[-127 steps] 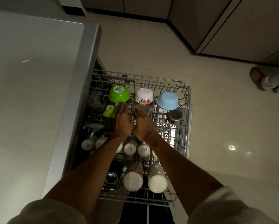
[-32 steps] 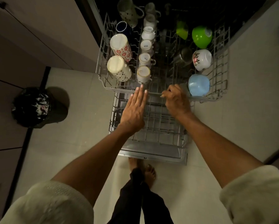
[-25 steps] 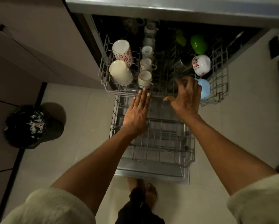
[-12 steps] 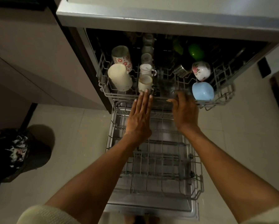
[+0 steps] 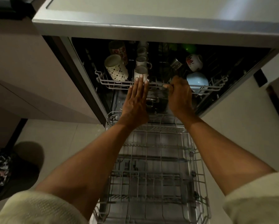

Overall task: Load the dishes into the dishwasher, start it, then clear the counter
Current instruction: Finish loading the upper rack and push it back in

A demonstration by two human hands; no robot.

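Fingers (image 5: 139, 83) of the left hand (image 5: 135, 102) are out flat and straight, tips pressed on the front rim of the upper rack (image 5: 116, 83), holding nothing. Right hand (image 5: 180, 97) is curled round that same front wire, so it's got a proper grip on it. Just past the left fingertips sit the small cups (image 5: 141, 72) and a patterned mug (image 5: 116, 69); beside the right knuckles is a blue bowl (image 5: 197, 80). Lower rack (image 5: 153, 167) sits pulled out under both wrists, bench (image 5: 151, 16) overhead.
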